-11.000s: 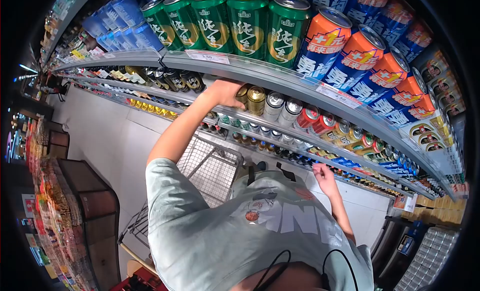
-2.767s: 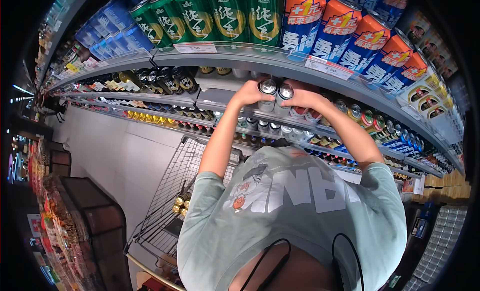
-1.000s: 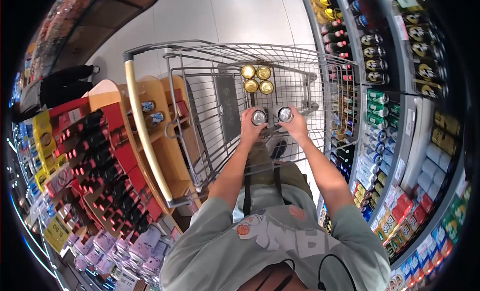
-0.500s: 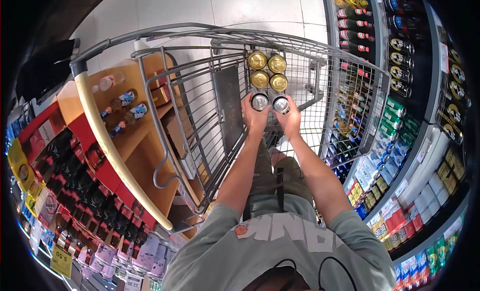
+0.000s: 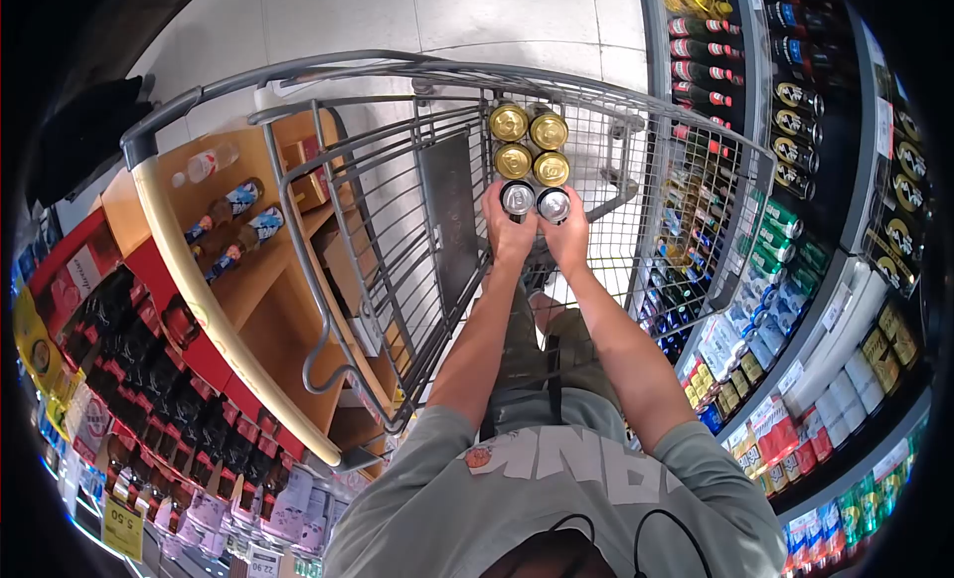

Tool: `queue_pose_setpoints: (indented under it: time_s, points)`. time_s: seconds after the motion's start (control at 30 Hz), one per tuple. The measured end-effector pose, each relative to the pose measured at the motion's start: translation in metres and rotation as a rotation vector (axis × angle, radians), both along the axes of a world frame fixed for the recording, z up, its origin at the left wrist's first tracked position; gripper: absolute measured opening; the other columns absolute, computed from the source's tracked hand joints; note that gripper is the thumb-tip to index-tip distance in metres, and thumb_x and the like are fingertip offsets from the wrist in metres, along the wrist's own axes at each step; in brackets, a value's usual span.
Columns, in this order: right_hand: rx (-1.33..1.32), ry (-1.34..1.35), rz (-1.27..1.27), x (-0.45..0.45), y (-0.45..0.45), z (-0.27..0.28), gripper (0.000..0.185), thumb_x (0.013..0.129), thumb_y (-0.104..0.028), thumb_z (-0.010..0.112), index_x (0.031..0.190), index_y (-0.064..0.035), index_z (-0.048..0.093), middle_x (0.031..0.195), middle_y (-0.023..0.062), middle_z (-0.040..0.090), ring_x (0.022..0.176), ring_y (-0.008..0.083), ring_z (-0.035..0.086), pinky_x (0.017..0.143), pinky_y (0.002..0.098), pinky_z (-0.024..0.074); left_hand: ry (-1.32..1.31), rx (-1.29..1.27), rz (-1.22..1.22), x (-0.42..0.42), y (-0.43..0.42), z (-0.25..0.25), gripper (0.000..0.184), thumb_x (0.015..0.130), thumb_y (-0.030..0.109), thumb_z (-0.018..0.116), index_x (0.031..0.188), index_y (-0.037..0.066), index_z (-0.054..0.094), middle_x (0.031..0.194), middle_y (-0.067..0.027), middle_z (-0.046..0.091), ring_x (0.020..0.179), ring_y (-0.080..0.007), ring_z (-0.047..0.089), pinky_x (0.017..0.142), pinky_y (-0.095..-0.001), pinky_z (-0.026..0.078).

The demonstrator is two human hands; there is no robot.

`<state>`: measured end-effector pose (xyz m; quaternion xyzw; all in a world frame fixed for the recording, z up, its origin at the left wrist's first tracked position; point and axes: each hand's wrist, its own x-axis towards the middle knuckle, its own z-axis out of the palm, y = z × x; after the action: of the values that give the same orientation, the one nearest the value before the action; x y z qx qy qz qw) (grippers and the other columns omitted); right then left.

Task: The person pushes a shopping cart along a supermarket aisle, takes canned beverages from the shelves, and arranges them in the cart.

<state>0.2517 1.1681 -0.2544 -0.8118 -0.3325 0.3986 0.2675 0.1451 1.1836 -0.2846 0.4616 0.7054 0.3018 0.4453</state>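
Inside the shopping cart [image 5: 462,220], my left hand [image 5: 509,238] is wrapped round a silver-topped can [image 5: 517,197]. Beside it, my right hand [image 5: 567,242] grips a second silver-topped can [image 5: 554,205]. Both cans stand upright, their pull-tab lids facing up. Directly ahead of them, several gold-topped cans [image 5: 512,162] stand in two short columns against the cart's far wire side. The held cans are right up against the nearest gold-topped ones, though I cannot tell whether they touch.
Shelves of bottles and cans [image 5: 785,245] run along the right. On the left stand a wooden display unit [image 5: 273,305] holding some bottles and rows of dark bottle packs [image 5: 164,399]. The cart's pale handle [image 5: 214,320] curves along its left end. Tiled floor [image 5: 338,16] lies beyond.
Both hands have moved the silver-topped cans slightly forward, narrowing the gap to the gold-topped cans. My head view has shifted a little.
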Motion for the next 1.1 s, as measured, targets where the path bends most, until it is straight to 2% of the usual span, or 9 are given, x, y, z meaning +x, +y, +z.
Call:
queue_pose_setpoints:
  time_s: [0.17, 0.23, 0.33, 0.77, 0.9, 0.97, 1.0, 1.03, 1.1]
  points:
    - [-0.022, -0.034, 0.056, -0.002, -0.001, 0.001, 0.083, 0.071, -0.007, 0.084, 0.143, -0.0051, 0.042, 0.132, 0.0223, 0.058, 0.123, 0.0391, 0.056, 0.103, 0.0423, 0.0464, -0.07, -0.009, -0.001, -0.003, -0.006, -0.006, 0.08, 0.074, -0.002, 0.073, 0.145, 0.004, 0.036, 0.143, -0.0152, 0.036, 0.133, -0.0321, 0.044, 0.101, -0.0424, 0.051]
    - [0.026, -0.104, 0.118, -0.002, -0.002, 0.0, 0.084, 0.071, -0.009, 0.085, 0.143, -0.0031, 0.041, 0.132, 0.0222, 0.056, 0.124, 0.0398, 0.053, 0.104, 0.0422, 0.0449, -0.144, -0.007, 0.041, -0.005, -0.006, -0.007, 0.079, 0.074, 0.006, 0.074, 0.144, -0.002, 0.038, 0.14, -0.0235, 0.043, 0.131, -0.0396, 0.044, 0.113, -0.0441, 0.036]
    - [0.031, -0.096, 0.132, -0.004, -0.003, 0.0, 0.085, 0.07, -0.01, 0.085, 0.143, -0.0014, 0.041, 0.133, 0.0221, 0.054, 0.125, 0.0406, 0.05, 0.106, 0.0429, 0.0436, -0.169, -0.006, 0.025, -0.007, -0.005, -0.006, 0.078, 0.078, 0.008, 0.072, 0.146, -0.002, 0.035, 0.144, -0.0241, 0.04, 0.135, -0.0394, 0.041, 0.115, -0.0435, 0.033]
    - [-0.049, -0.083, 0.113, -0.002, -0.001, 0.037, 0.094, 0.074, -0.011, 0.081, 0.15, 0.0009, 0.028, 0.145, 0.0256, 0.043, 0.136, 0.0394, 0.042, 0.113, 0.0431, 0.0366, -0.003, -0.167, 0.012, 0.0, 0.006, 0.024, 0.071, 0.09, 0.018, 0.067, 0.148, -0.004, 0.033, 0.149, -0.0259, 0.037, 0.139, -0.0405, 0.038, 0.116, -0.0442, 0.031]
    - [0.09, -0.079, 0.089, 0.016, -0.029, 0.052, 0.079, 0.082, -0.014, 0.074, 0.148, 0.0029, 0.033, 0.148, 0.027, 0.042, 0.138, 0.0395, 0.04, 0.117, 0.0424, 0.0315, 0.049, -0.203, 0.064, 0.004, -0.002, 0.045, 0.07, 0.092, 0.022, 0.066, 0.147, -0.007, 0.033, 0.148, -0.0274, 0.04, 0.138, -0.0415, 0.039, 0.116, -0.0428, 0.032]
    - [0.108, -0.025, 0.085, 0.031, -0.045, 0.067, 0.067, 0.087, -0.015, 0.071, 0.144, 0.0025, 0.04, 0.143, 0.0245, 0.049, 0.133, 0.0364, 0.047, 0.109, 0.0395, 0.0393, 0.059, -0.349, 0.114, 0.006, -0.006, 0.065, 0.07, 0.092, 0.024, 0.065, 0.146, -0.006, 0.034, 0.149, -0.0271, 0.041, 0.138, -0.0406, 0.041, 0.115, -0.0415, 0.033]
    - [0.135, -0.028, 0.061, 0.039, -0.054, 0.078, 0.04, 0.096, -0.018, 0.061, 0.13, 0.002, 0.054, 0.121, 0.018, 0.065, 0.112, 0.0279, 0.061, 0.093, 0.0338, 0.0476, 0.04, -0.325, 0.11, 0.005, -0.012, 0.066, 0.07, 0.091, 0.026, 0.064, 0.146, -0.006, 0.035, 0.149, -0.0276, 0.04, 0.139, -0.0404, 0.041, 0.114, -0.0409, 0.034]
    - [0.163, -0.042, 0.041, 0.05, -0.062, 0.095, 0.04, 0.096, -0.018, 0.061, 0.13, 0.002, 0.054, 0.121, 0.018, 0.065, 0.112, 0.0279, 0.061, 0.093, 0.0338, 0.0476, 0.117, -0.352, 0.087, 0.006, -0.014, 0.08, 0.07, 0.089, 0.025, 0.065, 0.145, -0.006, 0.035, 0.145, -0.0278, 0.044, 0.135, -0.0398, 0.044, 0.112, -0.0416, 0.035]
    - [0.008, 0.274, -0.003, 0.076, -0.087, 0.139, 0.022, 0.099, -0.02, 0.055, 0.107, -0.0011, 0.064, 0.091, 0.012, 0.07, 0.088, 0.0253, 0.067, 0.081, 0.0353, 0.0506, -0.02, -0.184, 0.103, -0.013, -0.038, 0.026, 0.071, 0.086, 0.023, 0.069, 0.143, -0.006, 0.037, 0.138, -0.0253, 0.049, 0.127, -0.0353, 0.049, 0.109, -0.0406, 0.038]
